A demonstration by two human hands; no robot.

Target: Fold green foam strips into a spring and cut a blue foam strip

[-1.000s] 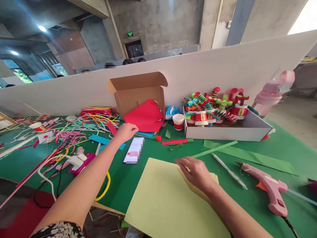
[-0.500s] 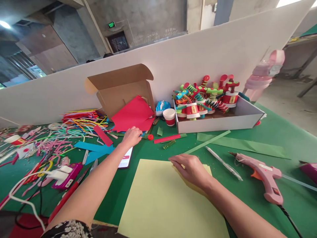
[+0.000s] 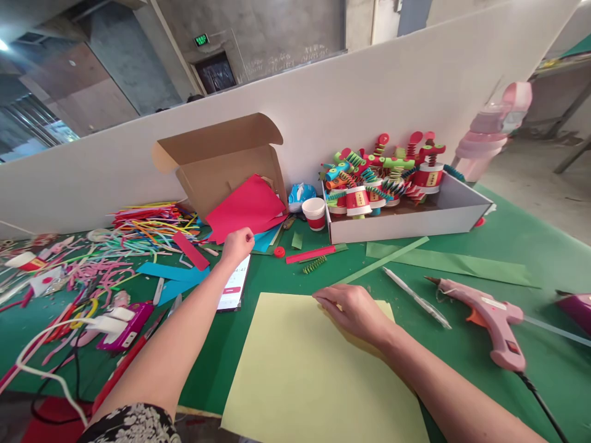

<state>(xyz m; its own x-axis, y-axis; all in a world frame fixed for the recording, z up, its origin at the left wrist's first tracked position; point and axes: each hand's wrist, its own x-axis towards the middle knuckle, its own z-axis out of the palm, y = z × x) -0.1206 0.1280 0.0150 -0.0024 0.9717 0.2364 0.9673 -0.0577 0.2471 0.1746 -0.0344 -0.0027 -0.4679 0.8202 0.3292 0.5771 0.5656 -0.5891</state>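
My left hand is closed in a loose fist over the top end of a phone, just in front of red paper sheets and blue sheets. Whether its fingers grip anything is hidden. Over the upper right part of a large pale yellow sheet rests my right hand, its fingers pressed together and pointing left. What lies under those fingers cannot be made out. A red roll and a small coiled spring lie beyond the yellow sheet.
A pink glue gun and a white pen lie at right. Behind stand a white box of paper figures, a paper cup and an open cardboard box. Pipe cleaners and a power strip are at left.
My left hand has drawn slightly back and left from the paper sheets, its fingers curling into a fist. More of the blue sheets shows. My right hand stays on the yellow sheet.
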